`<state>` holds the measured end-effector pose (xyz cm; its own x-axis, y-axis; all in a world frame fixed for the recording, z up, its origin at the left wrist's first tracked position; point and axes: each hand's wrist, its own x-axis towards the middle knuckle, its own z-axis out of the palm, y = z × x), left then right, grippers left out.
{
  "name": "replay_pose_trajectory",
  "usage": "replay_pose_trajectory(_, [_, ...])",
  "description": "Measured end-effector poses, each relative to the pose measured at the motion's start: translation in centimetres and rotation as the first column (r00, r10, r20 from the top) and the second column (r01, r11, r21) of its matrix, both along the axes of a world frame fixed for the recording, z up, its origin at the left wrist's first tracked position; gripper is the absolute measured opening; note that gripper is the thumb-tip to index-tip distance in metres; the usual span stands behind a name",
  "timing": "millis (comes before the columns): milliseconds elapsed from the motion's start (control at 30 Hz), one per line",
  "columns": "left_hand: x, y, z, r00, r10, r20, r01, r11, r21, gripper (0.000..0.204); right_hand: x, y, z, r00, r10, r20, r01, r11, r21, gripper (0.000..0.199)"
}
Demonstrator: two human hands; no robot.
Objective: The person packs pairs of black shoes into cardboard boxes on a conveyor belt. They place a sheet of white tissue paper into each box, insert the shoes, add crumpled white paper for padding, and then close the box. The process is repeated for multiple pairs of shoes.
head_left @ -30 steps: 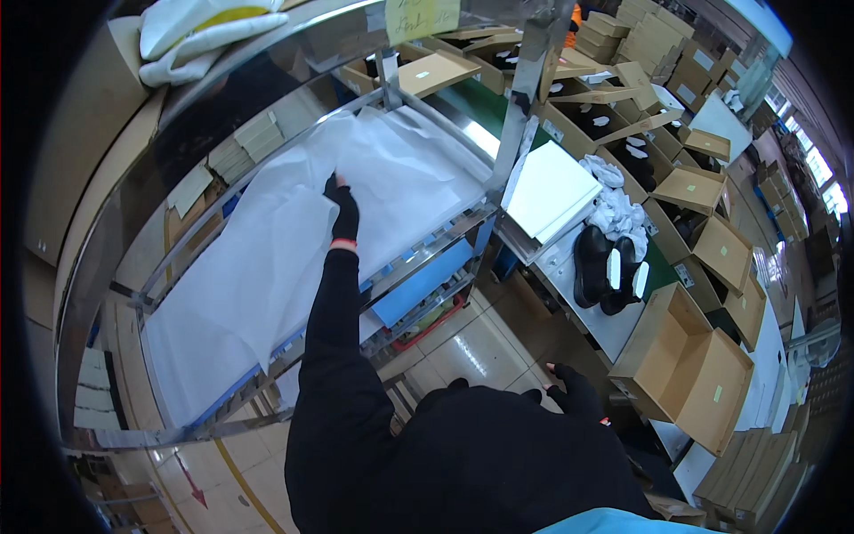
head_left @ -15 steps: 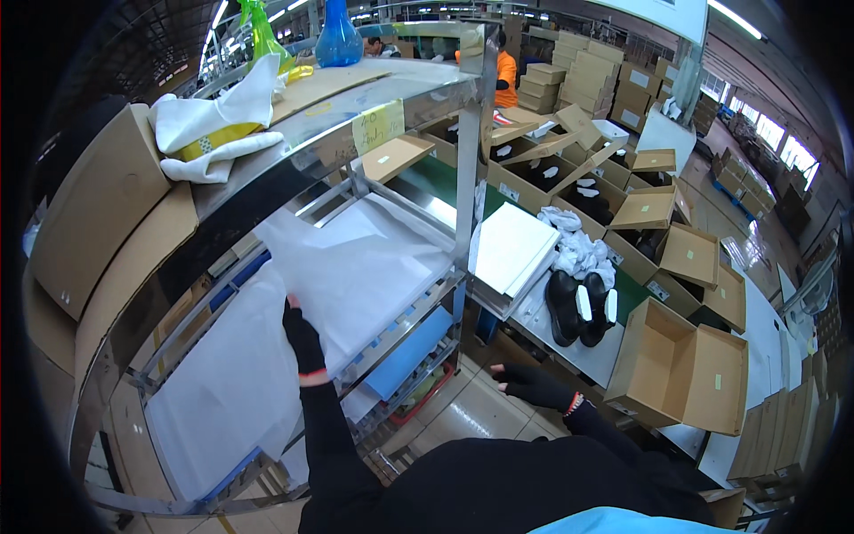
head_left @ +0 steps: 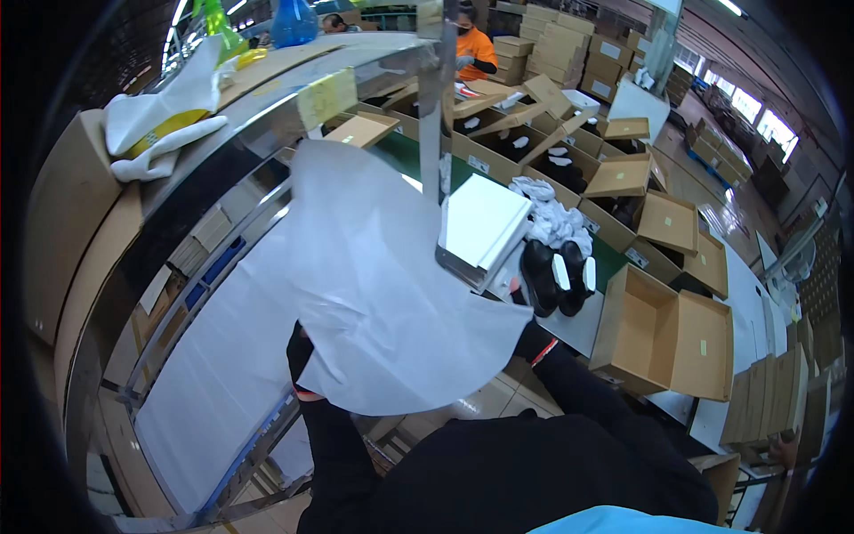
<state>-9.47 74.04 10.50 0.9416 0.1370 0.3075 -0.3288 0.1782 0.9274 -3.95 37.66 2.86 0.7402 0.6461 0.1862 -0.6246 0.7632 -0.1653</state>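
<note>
A large white sheet of tissue paper (head_left: 382, 294) hangs raised and creased in front of me, between my two hands. My left hand (head_left: 301, 358), in a black fingerless glove, is closed on its lower left edge; the paper covers most of those fingers. At the sheet's right corner my right hand (head_left: 531, 341) grips the paper, with a fingertip showing above the edge. More white tissue paper (head_left: 209, 365) lies on the metal rack shelf at left. Just beyond my right hand, a pair of black shoes (head_left: 556, 280) with white inserts stands on the bench.
An open cardboard shoebox (head_left: 636, 334) sits to the right of the shoes. Behind them are crumpled white paper (head_left: 556, 218) and a white stack (head_left: 485, 222). The rack's metal post (head_left: 436, 107) rises near the sheet. A person in orange (head_left: 476, 53) stands farther back.
The tissue sheet has come up off the rack shelf and moved right, toward me. My right hand has moved forward to the sheet's corner. The view has shifted slightly.
</note>
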Motion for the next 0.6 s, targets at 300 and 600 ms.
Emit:
replay_pose_trajectory(300, [2.7,-12.8,4.0,0.907,-0.367,-0.207,0.356,0.93,-0.09,0.046,-3.6,-7.6,0.9,0.995,-0.069,0.078,0.104,0.725,-0.681,0.053])
replay_pose_trajectory(600, [6.5,-33.1,4.9,0.762,-0.631,-0.147,0.614,0.775,-0.149,0.056,-5.6,-20.0,0.0,0.785,-0.472,0.402,0.576,0.315,-0.754,0.054])
